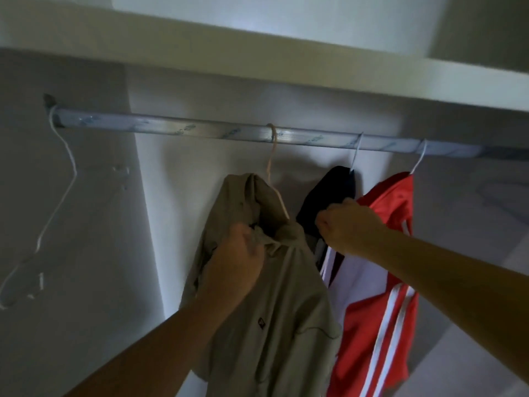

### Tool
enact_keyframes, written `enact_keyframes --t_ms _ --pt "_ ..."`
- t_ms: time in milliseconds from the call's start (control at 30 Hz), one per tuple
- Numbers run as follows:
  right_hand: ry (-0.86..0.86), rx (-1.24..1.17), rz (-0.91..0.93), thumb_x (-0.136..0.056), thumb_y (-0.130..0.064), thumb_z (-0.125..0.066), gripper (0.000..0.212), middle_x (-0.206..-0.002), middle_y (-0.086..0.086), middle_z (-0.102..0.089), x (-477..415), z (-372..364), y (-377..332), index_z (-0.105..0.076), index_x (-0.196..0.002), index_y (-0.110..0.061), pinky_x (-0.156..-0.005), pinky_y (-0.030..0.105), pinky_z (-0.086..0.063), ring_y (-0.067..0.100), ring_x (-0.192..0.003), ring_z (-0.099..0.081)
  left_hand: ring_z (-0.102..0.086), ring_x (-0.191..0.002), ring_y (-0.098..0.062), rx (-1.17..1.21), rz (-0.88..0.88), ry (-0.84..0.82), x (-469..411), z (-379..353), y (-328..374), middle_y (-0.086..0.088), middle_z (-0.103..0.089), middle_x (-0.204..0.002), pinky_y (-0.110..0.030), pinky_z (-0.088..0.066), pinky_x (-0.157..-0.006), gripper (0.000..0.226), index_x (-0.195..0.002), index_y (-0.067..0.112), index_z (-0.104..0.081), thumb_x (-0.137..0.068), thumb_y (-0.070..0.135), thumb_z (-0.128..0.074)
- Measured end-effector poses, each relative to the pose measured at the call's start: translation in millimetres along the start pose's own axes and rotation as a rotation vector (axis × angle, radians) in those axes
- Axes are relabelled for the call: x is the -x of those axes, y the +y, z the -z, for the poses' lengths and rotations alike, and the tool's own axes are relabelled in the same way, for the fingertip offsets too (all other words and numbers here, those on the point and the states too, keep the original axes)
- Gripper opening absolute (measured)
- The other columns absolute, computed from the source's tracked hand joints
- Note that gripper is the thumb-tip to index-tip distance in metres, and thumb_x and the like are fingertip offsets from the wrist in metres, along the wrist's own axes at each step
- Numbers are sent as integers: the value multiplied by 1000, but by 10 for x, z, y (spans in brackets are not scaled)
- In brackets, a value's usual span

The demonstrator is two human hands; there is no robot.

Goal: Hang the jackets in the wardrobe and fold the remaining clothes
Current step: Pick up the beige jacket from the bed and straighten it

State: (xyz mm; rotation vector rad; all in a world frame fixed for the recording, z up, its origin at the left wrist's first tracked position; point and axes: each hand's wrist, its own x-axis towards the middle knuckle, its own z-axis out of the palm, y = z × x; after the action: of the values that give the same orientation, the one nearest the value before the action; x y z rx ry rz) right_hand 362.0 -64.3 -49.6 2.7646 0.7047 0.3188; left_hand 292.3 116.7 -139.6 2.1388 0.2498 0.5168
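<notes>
The khaki jacket [286, 310] is hanging at centre frame from a beige hanger [272, 156] hooked over the wardrobe rail [171, 127]. Its long axis is running from 12 down to 6 o'clock, collar uppermost and bunched. The left hand [232, 267] is reaching up from 7 o'clock and gripping the crumpled collar fabric, knuckles toward the camera. The right hand [346, 227] is coming in from 4 o'clock, forearm straight, fingers curled into a fist against the dark jacket [329, 193] – what it is pinching I cannot tell. At 3 o'clock a red jacket [386, 325] is hanging; at 9 o'clock, a bare white hanger [60, 196].
</notes>
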Motion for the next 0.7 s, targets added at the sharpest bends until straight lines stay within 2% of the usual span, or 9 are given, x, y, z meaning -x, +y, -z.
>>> enact_keyframes --t_ms 67,133,200,300,400,467,567,633,700 --pt "-93 -7 -12 -100 -32 -37 28 -111 7 -54 83 -121 64 -60 -104 -17 -84 35 -36 28 -111 -47 -58 -87 -16 48 18 -27 -107 -101 343 4 -57 -96 -36 -52 -76 44 -115 23 -45 -84 50 -59" --pt "-91 -13 -23 -98 -36 -41 32 -99 4 -51 177 -177 141 -62 -107 -13 -76 32 -35 26 -107 -51 -55 -103 -24 0 71 -76 -201 -245 579 -4 -51 -118 -37 -50 -81 76 -132 17 -32 -75 54 -67" --pt "-116 40 -15 -96 -26 -48 26 -111 5 -50 260 -224 242 -62 -111 -11 -71 30 -38 25 -107 -54 -51 -108 -31 -144 117 -124 -249 -383 649 -13 -43 -129 -34 -46 -78 88 -140 18 -19 -74 44 -71" --pt "-162 -31 -23 -88 4 -46 30 -122 8 -45 364 -307 410 -57 -114 -7 -71 32 -42 28 -105 -55 -53 -91 -27 -147 176 -168 -287 -437 614 -18 -46 -127 -36 -53 -73 82 -144 19 -12 -83 19 -66" --pt "-140 -117 -14 -85 10 -44 38 -122 8 -45 434 -312 497 -54 -118 -6 -73 32 -47 27 -101 -58 -56 -92 -35 -29 254 -308 -318 -385 615 -14 -40 -134 -39 -56 -50 82 -146 27 -6 -88 4 -59" --pt "-114 -170 -11 -85 10 -44 37 -122 7 -47 452 -310 540 -55 -117 -6 -73 30 -46 26 -100 -59 -59 -91 -39 -64 276 -385 -331 -339 659 -15 -36 -138 -35 -53 -43 86 -146 31 0 -89 4 -58" --pt "-111 -261 -64 -86 10 -44 30 -116 7 -52 479 -302 615 -56 -110 -4 -70 25 -38 25 -100 -59 -60 -75 -30 -155 270 -459 -348 -372 759 -19 -44 -129 -26 -48 -39 84 -144 28 -2 -88 6 -61" --pt "-114 -327 -122 -86 9 -46 28 -112 8 -56 501 -291 654 -56 -109 -5 -69 24 -37 25 -97 -60 -56 -73 -24 -124 308 -442 -340 -418 792 -16 -52 -117 -27 -46 -40 72 -138 21 -12 -88 9 -63" --pt "-116 -388 -166 -83 8 -48 28 -109 9 -59 518 -312 691 -57 -106 -6 -69 27 -40 27 -96 -61 -58 -83 -29 27 394 -375 -358 -459 775 -16 -53 -113 -36 -52 -48 60 -137 17 -21 -91 14 -59"
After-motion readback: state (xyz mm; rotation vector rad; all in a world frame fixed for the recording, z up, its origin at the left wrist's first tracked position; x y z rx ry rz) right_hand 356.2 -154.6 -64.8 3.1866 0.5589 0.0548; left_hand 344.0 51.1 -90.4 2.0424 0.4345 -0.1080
